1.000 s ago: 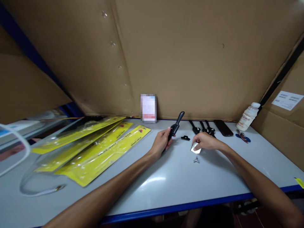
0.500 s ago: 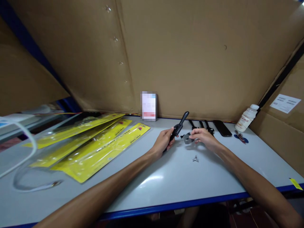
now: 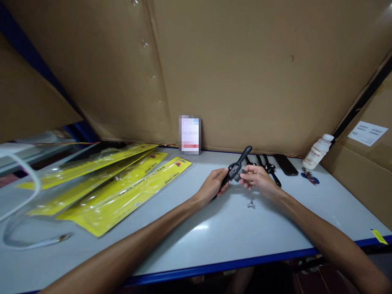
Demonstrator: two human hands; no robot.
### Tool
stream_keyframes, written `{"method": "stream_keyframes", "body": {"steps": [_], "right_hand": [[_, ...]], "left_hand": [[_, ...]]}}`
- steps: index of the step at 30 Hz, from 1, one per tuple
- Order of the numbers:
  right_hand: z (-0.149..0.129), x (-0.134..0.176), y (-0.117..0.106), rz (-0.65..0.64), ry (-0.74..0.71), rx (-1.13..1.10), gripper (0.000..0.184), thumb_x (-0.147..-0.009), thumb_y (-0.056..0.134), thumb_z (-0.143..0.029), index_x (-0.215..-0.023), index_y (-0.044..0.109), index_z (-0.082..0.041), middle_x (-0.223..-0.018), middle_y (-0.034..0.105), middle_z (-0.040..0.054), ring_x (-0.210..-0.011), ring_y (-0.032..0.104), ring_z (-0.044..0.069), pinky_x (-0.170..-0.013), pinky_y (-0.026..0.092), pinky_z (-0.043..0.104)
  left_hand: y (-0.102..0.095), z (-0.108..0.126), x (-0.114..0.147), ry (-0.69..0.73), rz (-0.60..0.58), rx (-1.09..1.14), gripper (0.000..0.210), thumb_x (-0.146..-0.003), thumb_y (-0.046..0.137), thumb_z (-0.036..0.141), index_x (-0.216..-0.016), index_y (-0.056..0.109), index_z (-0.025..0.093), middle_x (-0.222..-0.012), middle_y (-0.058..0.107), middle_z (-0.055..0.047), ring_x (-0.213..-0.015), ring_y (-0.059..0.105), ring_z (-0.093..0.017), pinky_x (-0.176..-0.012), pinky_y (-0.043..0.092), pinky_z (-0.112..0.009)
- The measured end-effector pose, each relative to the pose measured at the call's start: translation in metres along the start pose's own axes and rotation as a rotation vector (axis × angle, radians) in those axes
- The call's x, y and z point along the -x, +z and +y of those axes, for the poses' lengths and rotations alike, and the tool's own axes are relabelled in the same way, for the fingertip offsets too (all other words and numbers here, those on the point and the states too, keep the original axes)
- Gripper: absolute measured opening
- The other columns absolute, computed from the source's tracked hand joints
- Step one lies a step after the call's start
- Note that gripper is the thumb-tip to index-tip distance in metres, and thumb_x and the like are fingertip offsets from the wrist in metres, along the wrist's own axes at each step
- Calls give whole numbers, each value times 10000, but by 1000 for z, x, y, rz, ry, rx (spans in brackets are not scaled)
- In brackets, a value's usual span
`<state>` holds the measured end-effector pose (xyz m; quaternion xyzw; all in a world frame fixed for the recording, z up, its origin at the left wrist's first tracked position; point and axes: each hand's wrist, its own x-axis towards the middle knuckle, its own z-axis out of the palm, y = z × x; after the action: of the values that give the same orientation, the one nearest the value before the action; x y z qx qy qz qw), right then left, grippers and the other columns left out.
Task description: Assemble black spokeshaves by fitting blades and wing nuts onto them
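Note:
My left hand is closed round one handle of a black spokeshave, tilted so its other handle points up and away to the right. A small flat grey metal blade is pinched between the thumb and fingers of my right hand, right against the middle of the spokeshave's body. Whether the blade sits in its seat I cannot tell. On the table just below the hands lie a few small silver screws. Behind my right hand are several more black spokeshaves, partly covered by it.
Yellow blister packs overlap on the left, beside a white cable. A phone-like card with a blurred face leans on the cardboard wall. At the right are a black phone, a white bottle and small wired parts.
My right hand has brought the blade left and up against the spokeshave's body. The spokeshave has shifted slightly right, and the view has turned a little.

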<state>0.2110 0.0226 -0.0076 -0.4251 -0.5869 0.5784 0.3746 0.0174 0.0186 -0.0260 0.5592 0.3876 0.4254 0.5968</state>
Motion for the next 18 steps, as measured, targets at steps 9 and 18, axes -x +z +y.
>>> {"method": "stream_keyframes", "body": {"steps": [9, 18], "right_hand": [[-1, -1, 3, 19, -47, 35, 251, -742, 703, -398, -762, 626, -161, -789, 739, 74, -607, 640, 134, -492, 440, 223], [0, -1, 2, 24, -75, 99, 189, -774, 649, -354, -766, 632, -166, -789, 740, 68, -592, 632, 130, -485, 433, 224]], "left_hand": [[0, -4, -1, 37, -108, -117, 432, -875, 534, 595, -708, 479, 200, -433, 401, 92, -331, 291, -53, -340, 208, -189], [2, 0, 2, 1, -90, -39, 349, -914, 546, 478, -744, 542, 172, -416, 408, 85, -320, 282, -50, -329, 207, -173]]}}
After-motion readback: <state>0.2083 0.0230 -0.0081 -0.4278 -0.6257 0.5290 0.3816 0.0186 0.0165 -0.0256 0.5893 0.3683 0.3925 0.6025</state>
